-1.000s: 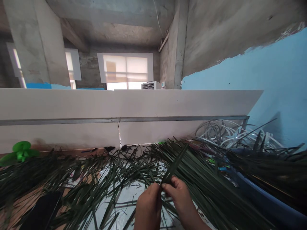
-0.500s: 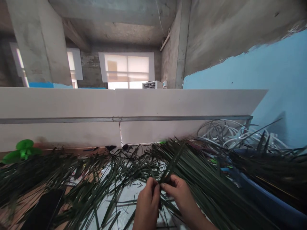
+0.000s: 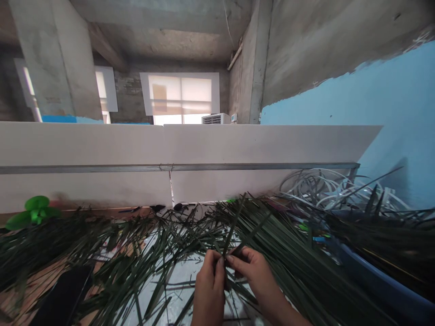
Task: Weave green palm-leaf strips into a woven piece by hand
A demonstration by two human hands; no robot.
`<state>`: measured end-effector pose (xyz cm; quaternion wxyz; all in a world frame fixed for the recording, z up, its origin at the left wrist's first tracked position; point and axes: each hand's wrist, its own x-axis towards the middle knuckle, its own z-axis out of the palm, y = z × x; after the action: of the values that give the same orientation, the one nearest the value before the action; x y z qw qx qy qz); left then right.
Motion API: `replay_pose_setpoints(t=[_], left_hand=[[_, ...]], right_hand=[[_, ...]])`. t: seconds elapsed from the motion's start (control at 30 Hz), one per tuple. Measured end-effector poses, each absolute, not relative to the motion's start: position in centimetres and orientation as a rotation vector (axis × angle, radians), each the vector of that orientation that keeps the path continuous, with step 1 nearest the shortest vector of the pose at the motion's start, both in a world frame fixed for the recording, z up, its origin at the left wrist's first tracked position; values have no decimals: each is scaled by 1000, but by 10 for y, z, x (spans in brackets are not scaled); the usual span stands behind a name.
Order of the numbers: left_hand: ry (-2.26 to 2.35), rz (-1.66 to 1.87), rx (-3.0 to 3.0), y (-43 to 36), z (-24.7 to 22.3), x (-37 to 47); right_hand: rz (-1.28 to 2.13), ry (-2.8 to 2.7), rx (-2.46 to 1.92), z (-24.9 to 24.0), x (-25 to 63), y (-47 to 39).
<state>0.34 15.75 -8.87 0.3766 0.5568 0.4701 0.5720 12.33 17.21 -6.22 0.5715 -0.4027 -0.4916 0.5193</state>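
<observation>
At the near edge, both hands come in side by side near the middle, fingertips almost meeting. The left hand [image 3: 210, 277] pinches the lower ends of two dark green leaf blades [image 3: 234, 228] between thumb and bent forefinger; the right hand [image 3: 252, 268] pinches them too, thumb against curled fingers. The blades rise past the fingertips toward the far side, one fairly straight, the other slanting right; whether they join inside the grip cannot be told. Beneath and left of the hands, loose leaf strips [image 3: 161, 271] litter a whitish surface [image 3: 181, 293], with a dark flat object [image 3: 63, 296] at the near left. Right of the hands lies a dense sheaf of long leaves [image 3: 288, 253], and beyond its right side a blue tub [image 3: 377, 274] carries more dark leaves. Farther off are a bright green bladed object [image 3: 36, 210] at left and pale looped bands [image 3: 316, 185] at right, before a white partition [image 3: 272, 145].
</observation>
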Motion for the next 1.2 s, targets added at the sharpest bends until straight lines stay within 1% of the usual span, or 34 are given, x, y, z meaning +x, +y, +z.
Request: replay_pose_setpoints(t=[0.23, 0.47, 0.7, 1.2], left_hand=[[1118, 1376, 1274, 161, -85, 1], [1118, 1382, 1224, 157, -79, 5], [1097, 1334, 1300, 157, -83, 5], [1198, 1362, 1444, 155, -85, 1]], right_hand=[[1240, -1164, -940, -67, 127, 174], [1246, -1162, -917, -62, 128, 170], [1288, -1220, -875, -57, 129, 167], [1213, -1203, -955, -57, 127, 170]])
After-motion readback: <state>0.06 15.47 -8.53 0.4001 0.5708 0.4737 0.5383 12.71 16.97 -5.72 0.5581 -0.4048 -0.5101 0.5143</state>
